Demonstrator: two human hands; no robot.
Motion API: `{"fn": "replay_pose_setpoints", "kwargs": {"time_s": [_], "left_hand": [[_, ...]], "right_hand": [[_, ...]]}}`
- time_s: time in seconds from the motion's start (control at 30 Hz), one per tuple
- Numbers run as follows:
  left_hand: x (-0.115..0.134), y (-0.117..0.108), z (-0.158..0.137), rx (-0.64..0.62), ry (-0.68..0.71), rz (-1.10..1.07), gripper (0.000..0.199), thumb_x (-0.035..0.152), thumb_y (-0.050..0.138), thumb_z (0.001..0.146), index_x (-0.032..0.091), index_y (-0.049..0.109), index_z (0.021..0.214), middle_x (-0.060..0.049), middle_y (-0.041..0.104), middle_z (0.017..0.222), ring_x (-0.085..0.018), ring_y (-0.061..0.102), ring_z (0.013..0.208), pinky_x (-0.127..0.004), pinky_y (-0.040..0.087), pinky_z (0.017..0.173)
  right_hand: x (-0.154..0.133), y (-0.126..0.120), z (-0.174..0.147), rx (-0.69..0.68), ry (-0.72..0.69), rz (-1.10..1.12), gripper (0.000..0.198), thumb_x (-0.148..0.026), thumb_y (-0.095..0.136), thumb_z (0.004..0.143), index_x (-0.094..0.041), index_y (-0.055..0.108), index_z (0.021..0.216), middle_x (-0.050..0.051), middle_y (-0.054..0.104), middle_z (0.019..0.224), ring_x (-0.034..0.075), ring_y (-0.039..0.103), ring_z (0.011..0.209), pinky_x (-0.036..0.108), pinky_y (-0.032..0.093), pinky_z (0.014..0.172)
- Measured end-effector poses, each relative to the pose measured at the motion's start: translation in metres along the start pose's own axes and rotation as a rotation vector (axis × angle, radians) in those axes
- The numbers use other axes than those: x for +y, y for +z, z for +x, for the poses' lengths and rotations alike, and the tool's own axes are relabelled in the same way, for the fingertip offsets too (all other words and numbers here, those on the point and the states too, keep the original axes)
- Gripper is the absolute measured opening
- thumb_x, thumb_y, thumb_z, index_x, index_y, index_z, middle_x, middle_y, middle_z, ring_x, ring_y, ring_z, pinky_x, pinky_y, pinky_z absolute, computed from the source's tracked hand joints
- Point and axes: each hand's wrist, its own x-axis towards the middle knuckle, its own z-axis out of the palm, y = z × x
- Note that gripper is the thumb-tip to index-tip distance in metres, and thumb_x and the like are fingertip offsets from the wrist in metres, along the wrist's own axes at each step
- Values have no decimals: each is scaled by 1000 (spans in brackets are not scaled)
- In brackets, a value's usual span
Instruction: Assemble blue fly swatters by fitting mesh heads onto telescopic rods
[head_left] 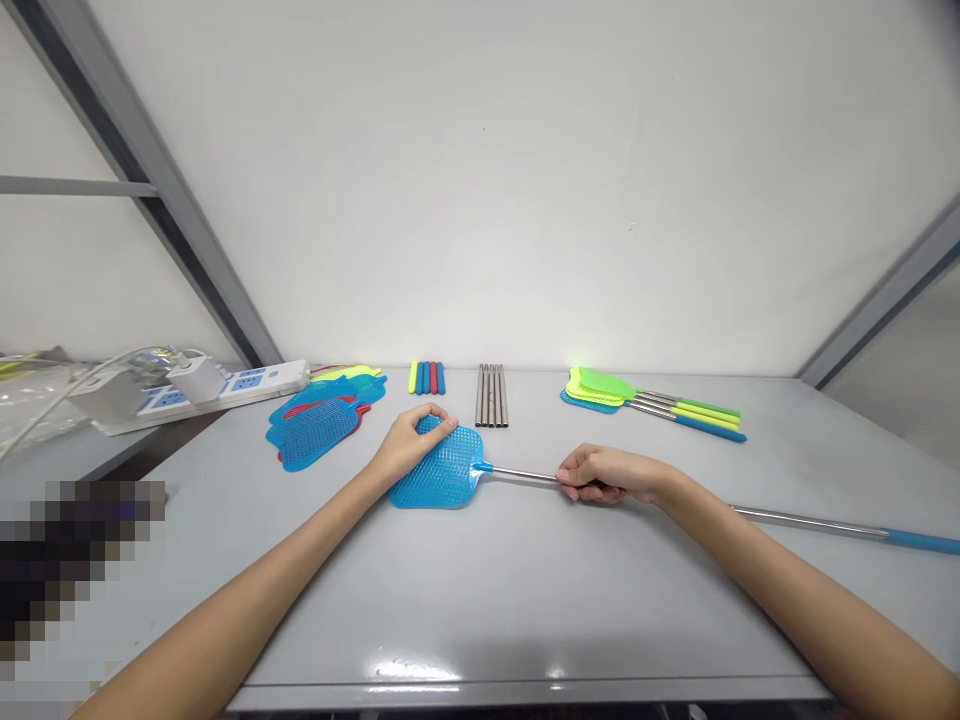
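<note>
A fly swatter with a blue mesh head (441,472) lies across the middle of the table. Its thin metal rod (525,474) runs right, passes behind my right forearm and ends in a blue grip (921,541) at the frame's right edge. My left hand (417,440) holds the head at its upper left, thumb on top of the mesh. Closed round the rod a short way from the head is my right hand (611,474), fingers pinched together. Part of the rod is hidden by my right hand and arm.
Loose swatter heads (319,432) in blue, red and yellow are piled at the left. Short coloured grips (427,378) and metal tubes (492,396) lie in rows at the back. Several whole swatters (652,400) are stacked at back right. A power strip (217,393) sits far left.
</note>
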Motion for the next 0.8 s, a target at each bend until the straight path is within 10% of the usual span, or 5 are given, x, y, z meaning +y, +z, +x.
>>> {"fn": "replay_pose_setpoints", "kwargs": {"time_s": [0.8], "left_hand": [[19, 12, -15, 40, 15, -101, 34, 49, 43, 75, 17, 53, 72, 0, 57, 74, -16, 51, 74, -24, 39, 69]], "right_hand": [[4, -5, 3, -43, 13, 49, 22, -26, 45, 74, -11, 50, 60, -7, 30, 41, 2, 21, 33, 18, 10, 33]]}}
